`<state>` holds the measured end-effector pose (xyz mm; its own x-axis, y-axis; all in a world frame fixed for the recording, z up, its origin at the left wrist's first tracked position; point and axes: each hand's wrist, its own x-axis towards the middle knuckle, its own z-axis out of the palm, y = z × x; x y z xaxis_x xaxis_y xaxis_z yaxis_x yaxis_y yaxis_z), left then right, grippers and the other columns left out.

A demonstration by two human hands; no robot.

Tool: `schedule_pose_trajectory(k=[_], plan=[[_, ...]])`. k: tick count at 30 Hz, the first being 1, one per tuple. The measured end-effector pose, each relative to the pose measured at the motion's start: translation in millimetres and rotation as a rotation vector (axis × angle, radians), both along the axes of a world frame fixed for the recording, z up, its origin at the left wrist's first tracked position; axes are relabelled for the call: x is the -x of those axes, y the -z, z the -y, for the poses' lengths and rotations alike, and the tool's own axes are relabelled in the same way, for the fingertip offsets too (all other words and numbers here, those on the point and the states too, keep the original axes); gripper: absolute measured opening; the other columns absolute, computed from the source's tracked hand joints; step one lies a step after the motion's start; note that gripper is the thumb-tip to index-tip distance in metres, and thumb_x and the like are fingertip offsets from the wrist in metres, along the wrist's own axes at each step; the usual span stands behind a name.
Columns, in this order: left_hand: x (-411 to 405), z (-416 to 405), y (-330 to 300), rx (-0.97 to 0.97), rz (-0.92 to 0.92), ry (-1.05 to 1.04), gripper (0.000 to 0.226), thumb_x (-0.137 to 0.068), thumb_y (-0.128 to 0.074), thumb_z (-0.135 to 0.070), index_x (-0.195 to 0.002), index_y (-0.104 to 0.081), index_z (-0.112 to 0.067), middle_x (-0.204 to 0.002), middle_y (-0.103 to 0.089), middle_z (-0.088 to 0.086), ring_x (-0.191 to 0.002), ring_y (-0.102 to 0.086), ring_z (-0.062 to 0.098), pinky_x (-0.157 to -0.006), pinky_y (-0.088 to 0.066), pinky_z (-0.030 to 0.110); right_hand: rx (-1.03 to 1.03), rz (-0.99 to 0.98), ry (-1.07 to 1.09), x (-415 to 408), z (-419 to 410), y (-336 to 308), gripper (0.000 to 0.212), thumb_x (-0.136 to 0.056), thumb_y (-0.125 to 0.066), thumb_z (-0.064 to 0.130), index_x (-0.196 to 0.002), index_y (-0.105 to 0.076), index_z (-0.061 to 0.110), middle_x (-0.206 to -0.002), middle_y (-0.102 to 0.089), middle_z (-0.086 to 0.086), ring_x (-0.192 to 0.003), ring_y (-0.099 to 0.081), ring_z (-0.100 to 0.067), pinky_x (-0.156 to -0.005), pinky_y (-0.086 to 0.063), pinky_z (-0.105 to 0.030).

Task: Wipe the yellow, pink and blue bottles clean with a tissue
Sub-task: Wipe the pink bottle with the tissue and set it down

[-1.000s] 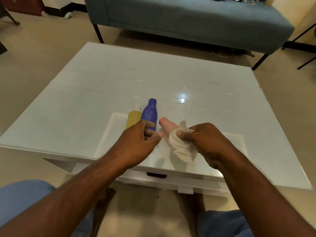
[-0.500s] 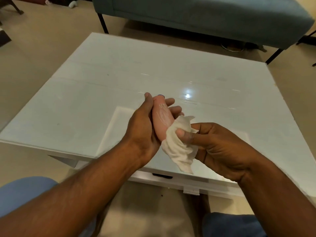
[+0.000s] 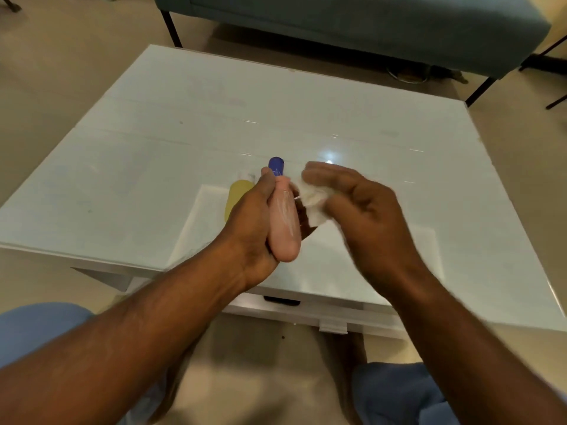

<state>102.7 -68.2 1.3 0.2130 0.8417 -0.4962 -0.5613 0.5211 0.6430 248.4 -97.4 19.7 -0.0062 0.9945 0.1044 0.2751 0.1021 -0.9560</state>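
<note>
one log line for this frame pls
step: wiping pink bottle | left hand: holds pink bottle | right hand: tissue at its neck | yellow bottle, blue bottle: on table

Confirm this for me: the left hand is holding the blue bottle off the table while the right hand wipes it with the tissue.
Not quite: the head view shows the left hand holding the pink bottle, not the blue one. The blue bottle stands on the table behind it. The rest holds: the right hand wipes it with the tissue.
</note>
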Motion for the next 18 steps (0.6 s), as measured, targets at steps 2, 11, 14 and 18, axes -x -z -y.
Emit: schedule_pose_trajectory(k=[2,11,14,18], plan=[[-0.2,1.2,-2.9,-0.002,0.018,0.024,0.052,-0.102,-0.042,-0.049,-0.137,-0.055,-0.013,-0.123,-0.07,0.016,-0.105,-0.072,0.03,-0.082,-0.06,0.044,-0.149,0.264,-0.154,8.8,9.4,4.8,0.057,-0.089,-0.065,0.016,-0.146,-0.058,0.015,-0.157,-0.05,0.005,-0.144,-0.046,-0.001,-0.11,-0.048,-0.023],[12.9,0.2,-4.7,-0.122,-0.047,0.146,0.061,-0.102,-0.024,-0.059,-0.14,-0.051,-0.019,-0.118,-0.073,0.016,-0.109,-0.071,0.029,-0.097,-0.054,0.041,-0.205,0.57,-0.448,16.9,10.9,10.6,0.094,-0.099,-0.068,0.032,-0.166,-0.005,0.015,-0.174,0.012,0.001,-0.161,0.002,-0.008,-0.122,-0.015,-0.008],[12.2,1.2,-1.6,-0.148,-0.103,0.133,0.058,-0.102,-0.023,-0.058,-0.129,-0.058,-0.021,-0.116,-0.074,0.015,-0.107,-0.072,0.029,-0.097,-0.055,0.043,-0.156,0.62,-0.462,19.6,11.6,13.2,0.097,-0.101,-0.064,0.038,-0.165,0.007,0.024,-0.172,0.024,0.006,-0.157,0.001,-0.002,-0.108,-0.014,0.006],[10.0,2.8,2.1,-0.11,-0.089,0.118,0.054,-0.102,-0.023,-0.058,-0.119,-0.06,-0.021,-0.116,-0.073,0.016,-0.108,-0.071,0.029,-0.097,-0.054,0.044,-0.13,0.69,-0.505,16.8,14.0,15.8,0.099,-0.1,-0.065,0.027,-0.164,0.011,0.025,-0.172,0.022,0.005,-0.158,-0.019,-0.013,-0.112,-0.034,-0.011]])
